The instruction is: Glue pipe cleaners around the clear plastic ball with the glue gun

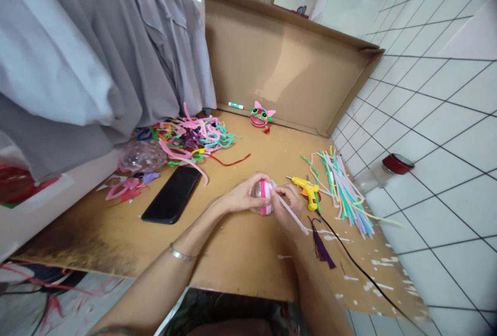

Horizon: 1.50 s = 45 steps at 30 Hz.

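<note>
While the left hand (pixel 245 194) curls around the pink-banded clear ball (pixel 257 190) over the tabletop (pixel 240 268), the right hand (pixel 289 205) pinches a lilac pipe cleaner (pixel 292 215) beside it; a slackened pinch could let that spring loose.

The phone (pixel 172 194) lies left of the ball (pixel 266 189), glue gun (pixel 309 190) right

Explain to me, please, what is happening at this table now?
A person's left hand holds a small clear round piece with pink and pale bands around it. The right hand holds a pale lilac strip at the piece's side; its other end hangs free. Nearby, a yellow glue gun and a bundle of pale strips lie on the table.
</note>
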Each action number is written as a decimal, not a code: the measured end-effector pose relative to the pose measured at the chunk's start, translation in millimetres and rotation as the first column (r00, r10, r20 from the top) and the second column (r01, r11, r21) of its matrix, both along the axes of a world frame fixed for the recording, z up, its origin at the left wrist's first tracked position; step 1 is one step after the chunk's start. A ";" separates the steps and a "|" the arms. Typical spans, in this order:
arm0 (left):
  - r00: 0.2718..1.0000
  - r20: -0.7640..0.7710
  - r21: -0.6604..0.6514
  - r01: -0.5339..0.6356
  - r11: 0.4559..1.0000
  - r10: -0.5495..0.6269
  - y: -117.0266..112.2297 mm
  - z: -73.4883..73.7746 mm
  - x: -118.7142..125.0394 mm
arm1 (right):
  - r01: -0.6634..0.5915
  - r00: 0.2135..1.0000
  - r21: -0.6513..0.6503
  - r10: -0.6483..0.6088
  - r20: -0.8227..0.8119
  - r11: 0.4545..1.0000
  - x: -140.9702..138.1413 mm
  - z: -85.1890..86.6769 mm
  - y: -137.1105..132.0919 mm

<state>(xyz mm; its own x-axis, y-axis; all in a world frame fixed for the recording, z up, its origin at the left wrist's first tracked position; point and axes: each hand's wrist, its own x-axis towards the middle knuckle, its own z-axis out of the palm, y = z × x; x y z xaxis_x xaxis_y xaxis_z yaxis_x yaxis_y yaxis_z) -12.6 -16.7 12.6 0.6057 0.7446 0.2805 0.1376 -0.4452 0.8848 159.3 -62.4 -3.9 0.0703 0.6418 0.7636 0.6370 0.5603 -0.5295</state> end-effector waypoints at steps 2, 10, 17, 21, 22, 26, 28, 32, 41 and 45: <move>1.000 -0.001 0.007 0.006 1.000 -0.006 0.2 0.2 -0.1 | -0.009 1.000 0.003 0.009 -0.004 1.000 -1.1 0.6 -0.5; 1.000 0.002 0.037 0.012 0.999 -0.012 0.4 0.2 -0.4 | 0.006 0.999 -0.037 -0.008 -0.053 0.999 -7.1 4.7 -4.8; 0.998 -0.051 0.010 -0.035 0.999 0.036 -1.2 1.2 -0.1 | 0.006 0.999 -0.038 -0.008 -0.039 0.999 -5.9 5.3 -4.7; 0.999 -0.046 0.012 -0.026 1.000 0.026 -0.7 0.2 0.1 | 0.014 0.999 -0.044 -0.016 -0.038 0.999 -6.0 5.6 -4.6; 0.998 -0.050 0.010 -0.025 1.000 0.025 -0.3 -0.5 0.1 | 0.014 0.999 -0.043 -0.016 -0.038 0.999 -6.1 5.6 -4.6; 0.997 -0.068 0.003 -0.039 0.999 0.039 0.6 -3.2 0.1 | 0.014 0.999 -0.023 -0.015 -0.035 1.000 -6.1 5.2 -4.3; 0.997 -0.070 -0.001 -0.045 0.999 0.045 0.6 -3.6 -0.1 | 0.016 0.999 -0.029 -0.017 -0.030 0.999 -6.0 5.4 -4.3; 0.996 -0.079 0.005 -0.048 0.999 0.048 0.0 -2.2 -0.9 | 0.014 1.000 -0.051 -0.015 -0.021 0.999 -6.1 6.0 -4.0; 0.996 -0.081 0.016 -0.035 0.999 0.036 0.8 -2.8 -0.8 | 0.020 0.999 -0.048 -0.021 -0.027 0.999 -6.8 4.1 -4.6; 0.995 -0.097 0.025 -0.034 0.999 0.037 1.2 -4.0 -1.2 | 0.005 0.999 -0.039 -0.006 -0.032 0.999 -6.8 3.9 -4.7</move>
<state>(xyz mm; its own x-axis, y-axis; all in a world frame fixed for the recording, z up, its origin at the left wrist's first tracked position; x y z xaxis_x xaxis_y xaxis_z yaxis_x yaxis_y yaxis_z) -13.8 -15.6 8.7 0.6043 0.7601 0.2391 0.2391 -0.4592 0.8555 152.5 -67.1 0.0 0.0981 0.6702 0.7357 0.6224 0.5355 -0.5708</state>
